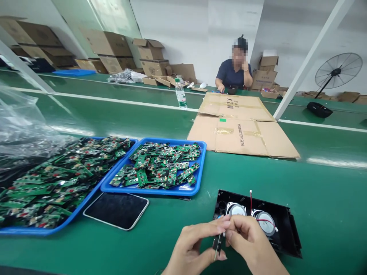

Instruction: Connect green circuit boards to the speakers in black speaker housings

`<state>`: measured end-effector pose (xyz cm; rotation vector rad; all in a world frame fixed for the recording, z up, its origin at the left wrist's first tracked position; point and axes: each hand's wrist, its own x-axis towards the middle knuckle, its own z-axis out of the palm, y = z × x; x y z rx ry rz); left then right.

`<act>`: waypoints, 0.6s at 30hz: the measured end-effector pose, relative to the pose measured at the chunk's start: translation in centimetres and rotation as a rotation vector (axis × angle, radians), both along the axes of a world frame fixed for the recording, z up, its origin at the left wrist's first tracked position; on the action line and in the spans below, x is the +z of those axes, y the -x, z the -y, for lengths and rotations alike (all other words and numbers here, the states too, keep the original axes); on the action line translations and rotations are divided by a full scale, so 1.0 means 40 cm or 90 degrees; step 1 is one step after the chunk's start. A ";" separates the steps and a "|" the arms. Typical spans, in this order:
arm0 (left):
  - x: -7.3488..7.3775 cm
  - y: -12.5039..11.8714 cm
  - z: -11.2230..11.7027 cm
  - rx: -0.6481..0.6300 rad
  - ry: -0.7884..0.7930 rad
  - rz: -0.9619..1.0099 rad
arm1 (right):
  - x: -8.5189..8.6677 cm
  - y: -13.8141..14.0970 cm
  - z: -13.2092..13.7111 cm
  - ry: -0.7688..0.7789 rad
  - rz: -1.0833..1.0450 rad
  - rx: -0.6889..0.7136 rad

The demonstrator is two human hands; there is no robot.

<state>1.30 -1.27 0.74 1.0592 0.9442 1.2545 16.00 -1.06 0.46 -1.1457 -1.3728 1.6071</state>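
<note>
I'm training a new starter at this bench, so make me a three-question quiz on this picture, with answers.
1. How many round, grey-backed speakers show in the black plastic case?
2. True or false: the left hand touches a small black part.
3. What lies heaped in the blue plastic trays? A: clear bottles; B: green circuit boards; C: red wires.

Key: 1. Two. 2. True. 3. B.

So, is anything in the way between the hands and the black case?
Nothing visible. The left hand, holding a small part, and the right hand overlap the near edge of the black case in view; two speakers sit inside.
</note>
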 end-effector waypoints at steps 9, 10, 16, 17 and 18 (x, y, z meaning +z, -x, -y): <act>-0.016 0.004 0.003 0.025 0.004 -0.071 | 0.014 0.017 0.013 -0.048 0.095 -0.082; -0.015 0.005 0.004 0.027 0.006 -0.073 | 0.014 0.020 0.013 -0.055 0.104 -0.087; 0.000 0.020 -0.014 -0.056 0.025 -0.095 | 0.017 0.018 0.008 -0.143 0.159 -0.055; 0.002 0.027 -0.019 -0.088 0.020 -0.107 | 0.022 0.011 0.009 -0.188 0.183 -0.048; 0.003 0.036 -0.023 -0.116 0.016 -0.126 | 0.028 -0.001 0.010 -0.237 0.207 -0.036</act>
